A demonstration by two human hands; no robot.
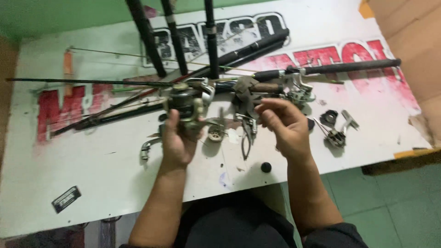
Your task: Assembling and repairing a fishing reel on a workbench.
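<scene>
My left hand (177, 140) grips a dark spinning reel (186, 102) with a metal spool, held just above the white table (105, 170). My right hand (282, 121) hovers to the right of it with thumb and fingertips pinched together; whether a small part sits between them is too small to tell. Between the two hands lie loose reel parts: a round metal piece (215, 133), a bent wire bail (248, 133) and a crumpled dark rag (245, 98).
Several fishing rods (321, 69) lie across the table's far half and three dark rod butts (177, 41) stand up at the back. More reel parts (335, 128) lie right, a black knob (266, 167) near the front edge, a dark tag (66, 199) front left.
</scene>
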